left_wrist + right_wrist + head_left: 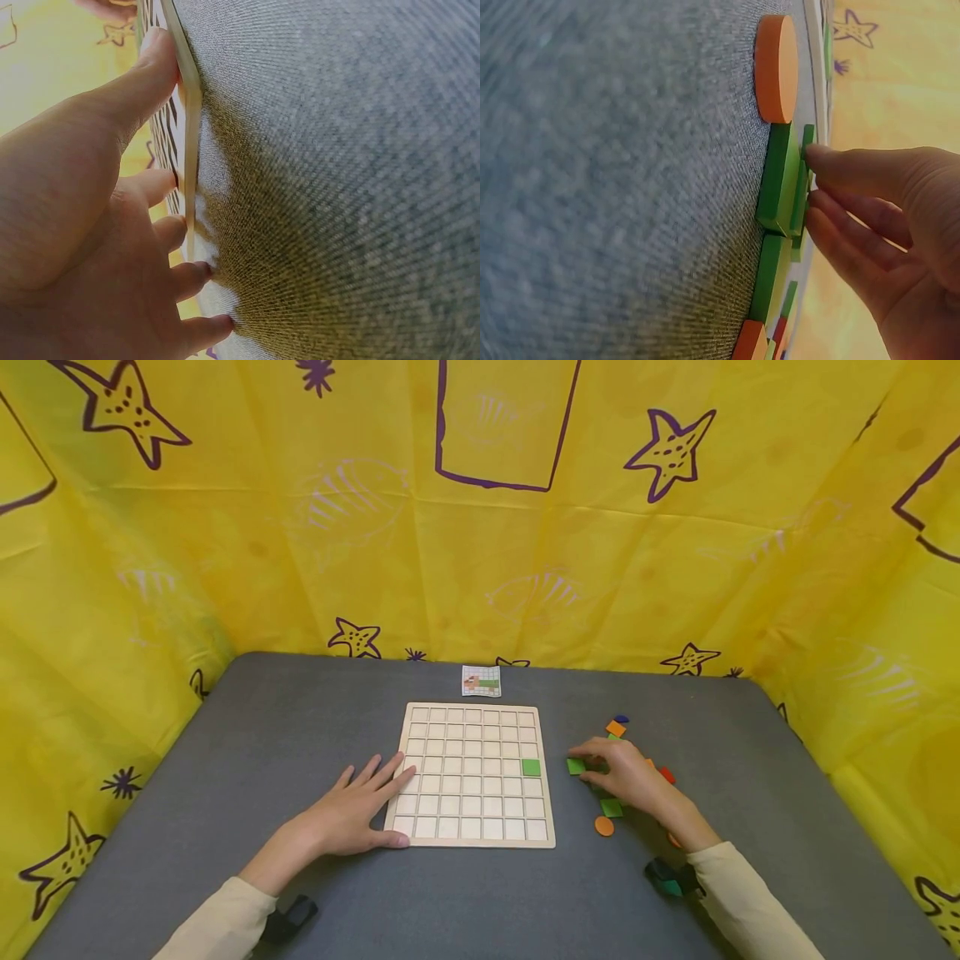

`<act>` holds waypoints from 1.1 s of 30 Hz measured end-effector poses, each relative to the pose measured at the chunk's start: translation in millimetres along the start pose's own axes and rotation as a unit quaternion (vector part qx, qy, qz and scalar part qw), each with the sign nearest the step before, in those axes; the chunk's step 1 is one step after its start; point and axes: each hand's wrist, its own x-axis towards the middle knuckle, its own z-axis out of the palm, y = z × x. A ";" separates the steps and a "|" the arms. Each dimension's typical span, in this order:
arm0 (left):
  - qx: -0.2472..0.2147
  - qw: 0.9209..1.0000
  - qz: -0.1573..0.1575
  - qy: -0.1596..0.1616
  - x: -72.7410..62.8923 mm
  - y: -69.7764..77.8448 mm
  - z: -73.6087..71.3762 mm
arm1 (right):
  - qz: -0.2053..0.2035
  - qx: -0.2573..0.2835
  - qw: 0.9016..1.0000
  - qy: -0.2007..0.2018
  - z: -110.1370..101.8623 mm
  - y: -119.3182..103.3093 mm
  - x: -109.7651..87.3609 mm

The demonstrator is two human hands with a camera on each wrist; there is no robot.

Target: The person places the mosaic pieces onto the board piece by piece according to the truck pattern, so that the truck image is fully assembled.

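A pale wooden grid board (471,843) lies on the grey table, with one green square tile (531,767) in a cell of its right column. My left hand (348,810) rests on the board's left side, fingers spread and thumb on the near left corner. In the left wrist view, that thumb (146,82) lies over the board's edge (193,112). To the right of the board, my right hand (618,768) pinches a green square tile (575,766) between thumb and fingers. The right wrist view shows the thumb against a thin green tile (808,139), its contact partly hidden.
Around my right hand lie loose pieces: an orange disc (604,826), a green square (611,808), an orange square (616,727), a blue piece (622,719) and a red piece (667,774). A small picture card (482,682) sits beyond the board. Yellow cloth (480,552) encloses the table.
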 end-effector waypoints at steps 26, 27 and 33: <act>-0.001 1.000 -0.004 0.001 -0.2 1.0 0.4 | 0.006 -0.015 1.000 -0.014 1.1 -7.0 5.7; -0.001 1.000 -0.004 0.001 -0.3 1.1 0.3 | 0.003 -0.015 1.000 -0.013 0.9 -7.8 6.0; -0.001 1.000 -0.001 0.002 -0.6 1.6 -0.3 | -0.002 -0.010 1.000 -0.014 0.0 -13.1 6.9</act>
